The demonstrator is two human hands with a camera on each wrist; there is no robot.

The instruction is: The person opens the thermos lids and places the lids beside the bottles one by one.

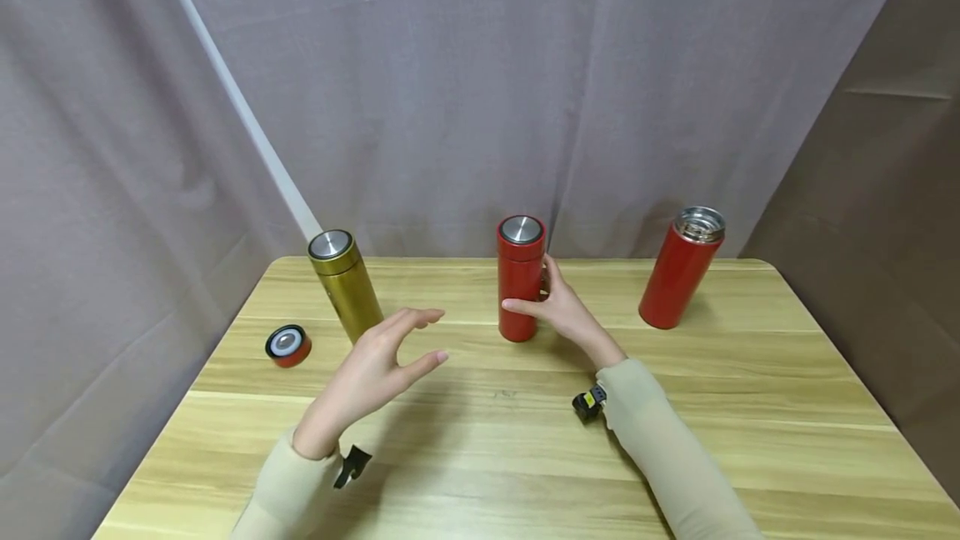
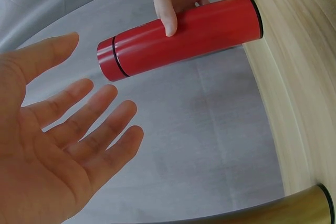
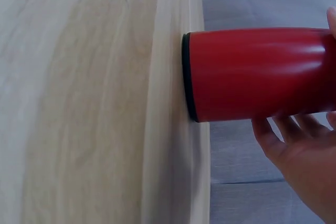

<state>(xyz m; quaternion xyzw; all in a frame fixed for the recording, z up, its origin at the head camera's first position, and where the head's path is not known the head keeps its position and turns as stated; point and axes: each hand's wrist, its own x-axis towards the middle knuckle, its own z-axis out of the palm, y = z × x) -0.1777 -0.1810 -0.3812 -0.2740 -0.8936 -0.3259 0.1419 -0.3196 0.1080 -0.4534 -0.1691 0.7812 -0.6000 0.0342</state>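
A red thermos [image 1: 519,290] with its silver-topped lid on stands upright at the middle of the table's far part. My right hand [image 1: 564,312] grips its body from the right side, thumb across the front; in the right wrist view the fingers [image 3: 270,139] curl behind the red thermos [image 3: 252,74]. To the left, my left hand [image 1: 375,365] hovers over the table with fingers spread and nothing in it. The left wrist view shows this hand [image 2: 63,135] apart from the lid end of the red thermos [image 2: 184,38].
A gold thermos [image 1: 347,290] with its lid on stands behind my left hand. Left of it lies a red lid [image 1: 288,346], inner side up. At the right stands a second red thermos [image 1: 678,277], its steel mouth uncovered. Curtains [image 1: 450,107] hang behind the wooden table [image 1: 525,457].
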